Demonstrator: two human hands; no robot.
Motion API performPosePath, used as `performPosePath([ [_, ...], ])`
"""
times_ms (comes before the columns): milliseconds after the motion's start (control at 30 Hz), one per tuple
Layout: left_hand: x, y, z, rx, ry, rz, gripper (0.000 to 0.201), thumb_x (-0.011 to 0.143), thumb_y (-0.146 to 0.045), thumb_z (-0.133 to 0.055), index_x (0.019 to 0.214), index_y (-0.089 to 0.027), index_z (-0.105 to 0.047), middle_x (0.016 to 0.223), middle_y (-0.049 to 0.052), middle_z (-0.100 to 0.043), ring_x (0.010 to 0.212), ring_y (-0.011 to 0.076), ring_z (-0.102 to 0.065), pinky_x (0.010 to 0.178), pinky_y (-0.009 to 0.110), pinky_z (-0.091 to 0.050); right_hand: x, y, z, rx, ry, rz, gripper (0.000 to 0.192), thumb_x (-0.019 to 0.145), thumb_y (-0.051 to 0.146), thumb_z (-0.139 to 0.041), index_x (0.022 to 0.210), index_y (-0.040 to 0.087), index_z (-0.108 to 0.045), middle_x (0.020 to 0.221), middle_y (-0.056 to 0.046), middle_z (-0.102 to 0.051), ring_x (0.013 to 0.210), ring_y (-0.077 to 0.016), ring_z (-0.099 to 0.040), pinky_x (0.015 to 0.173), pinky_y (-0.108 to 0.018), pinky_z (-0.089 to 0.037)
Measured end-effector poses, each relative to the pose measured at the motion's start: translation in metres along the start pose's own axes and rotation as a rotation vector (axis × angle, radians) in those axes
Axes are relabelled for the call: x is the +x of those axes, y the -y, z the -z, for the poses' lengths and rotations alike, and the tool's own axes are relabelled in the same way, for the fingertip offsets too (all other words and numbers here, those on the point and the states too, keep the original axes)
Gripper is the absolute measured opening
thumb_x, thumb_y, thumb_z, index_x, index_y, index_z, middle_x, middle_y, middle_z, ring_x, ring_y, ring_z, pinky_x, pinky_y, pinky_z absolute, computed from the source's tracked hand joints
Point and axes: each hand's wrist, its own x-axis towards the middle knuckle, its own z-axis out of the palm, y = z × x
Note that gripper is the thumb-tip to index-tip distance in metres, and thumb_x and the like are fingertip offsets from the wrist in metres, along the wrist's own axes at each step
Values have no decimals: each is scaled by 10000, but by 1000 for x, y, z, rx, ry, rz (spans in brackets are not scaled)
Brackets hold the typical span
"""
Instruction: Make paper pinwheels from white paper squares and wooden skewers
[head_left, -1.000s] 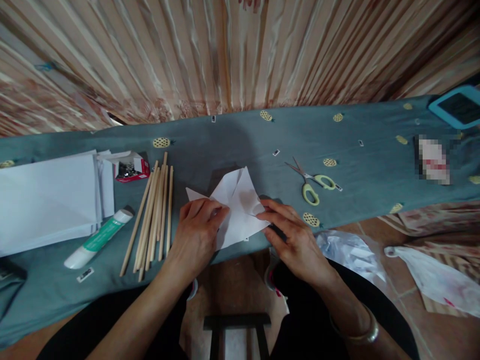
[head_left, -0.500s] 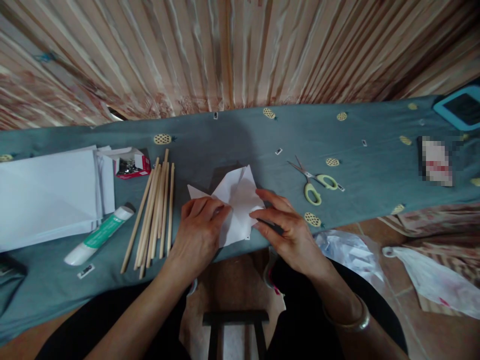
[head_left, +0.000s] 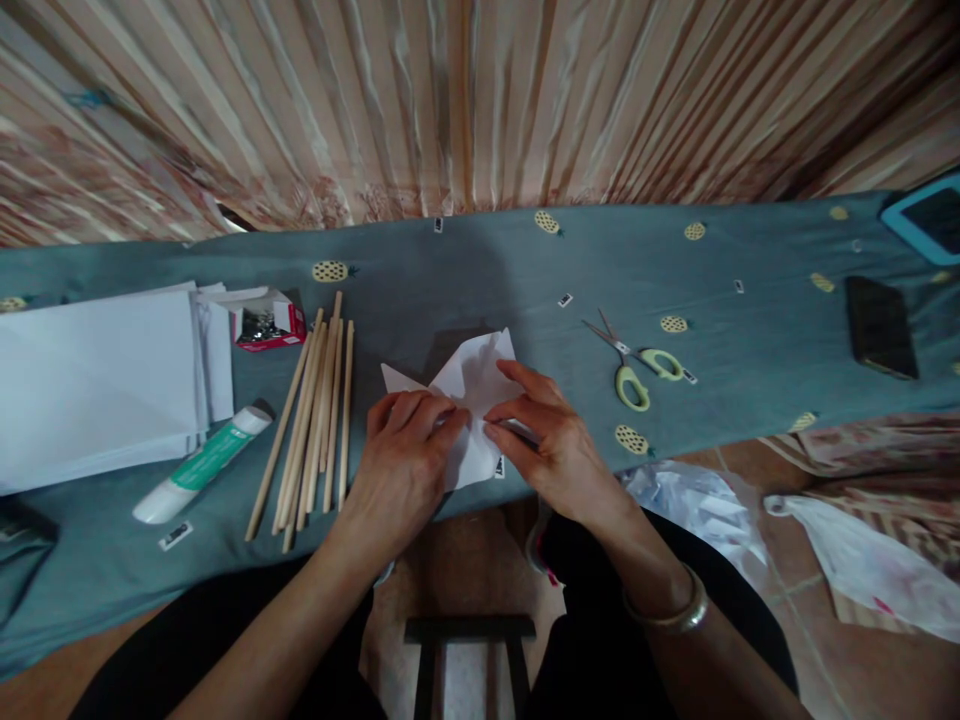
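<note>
Both hands pressing folded white paper at the table's near edge

My left hand (head_left: 401, 465) and right hand (head_left: 546, 440) pinch the folded white paper sheet (head_left: 469, 385) with curled fingers; pale wooden sticks (head_left: 315, 420) lie left, yellow-handled scissors (head_left: 637, 365) right.

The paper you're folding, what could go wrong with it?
The folded paper lies at the table's near edge under the left hand and right hand, so it might slip off. The open scissors lie close to the right hand; a careless reach could catch the blades. The sticks could roll if bumped.
</note>
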Motion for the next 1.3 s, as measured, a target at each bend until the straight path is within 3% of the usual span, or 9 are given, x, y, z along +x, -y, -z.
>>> performPosePath([
  [400,-6,-4,11,-2,-10,-16,270,864,-72,-518,1076,-158,-662,1025,91,-701,971,275,-577,883,467,-448,3,2,-13,-82,-84,8,87,875,180,-616,856,216,-693,1439,-94,-518,1326,-294,-477,1090,-508,-424],
  [700,-8,-7,10,-23,7,-35,266,868,-67,-504,1074,-130,-661,1019,99,-700,970,278,-582,896,475,-447,2,1,-16,-125,-110,32,109,893,184,-586,834,197,-677,1420,-119,-522,1327,-282,-474,1088,-489,-434],
  [933,-7,-8,10,-30,30,-25,269,869,-64,-506,1074,-148,-659,1022,95,-699,974,270,-586,899,466,-445,3,1,-19,-113,-129,23,112,886,182,-580,829,220,-668,1433,-77,-512,1339,-280,-460,1098,-497,-427],
  [1300,-8,-7,9,-46,37,-11,261,882,-69,-514,1083,-125,-671,1114,95,-704,1038,284,-573,950,500,-421,2,-1,-21,-138,-149,49,109,881,179,-583,824,178,-677,1417,-140,-525,1315,-293,-487,1084,-491,-435],
])
